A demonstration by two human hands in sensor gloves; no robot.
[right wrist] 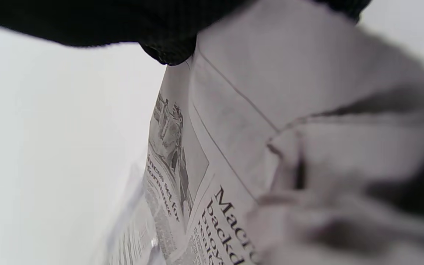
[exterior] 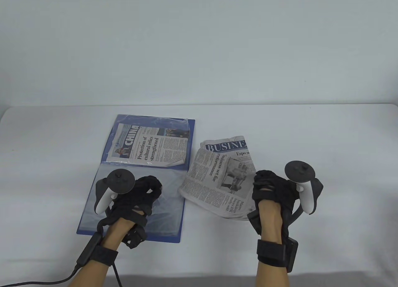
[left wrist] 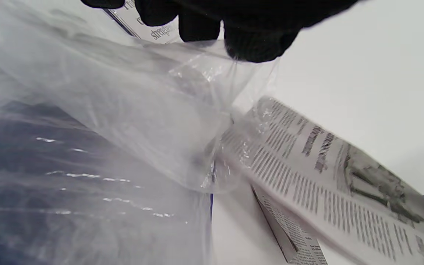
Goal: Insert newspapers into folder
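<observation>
A blue folder (exterior: pixel 188 125) lies open on the table. Its far clear sleeve holds a "CHINA" newspaper (exterior: pixel 149 145). My left hand (exterior: pixel 146 190) pinches the near clear sleeve (exterior: pixel 168 187) at its right edge and lifts it open; in the left wrist view the fingertips (left wrist: pixel 252 48) hold the raised plastic (left wrist: pixel 142 110). My right hand (exterior: pixel 267 190) grips a folded "BUSINESS" newspaper (exterior: pixel 217 175) at its right side and holds it tilted, its left edge at the sleeve's opening. The paper also shows in the left wrist view (left wrist: pixel 326 169) and the right wrist view (right wrist: pixel 234 147).
The white table (exterior: pixel 326 137) stretches to a pale wall behind. A black cable (exterior: pixel 46 280) runs from my left wrist off the bottom left.
</observation>
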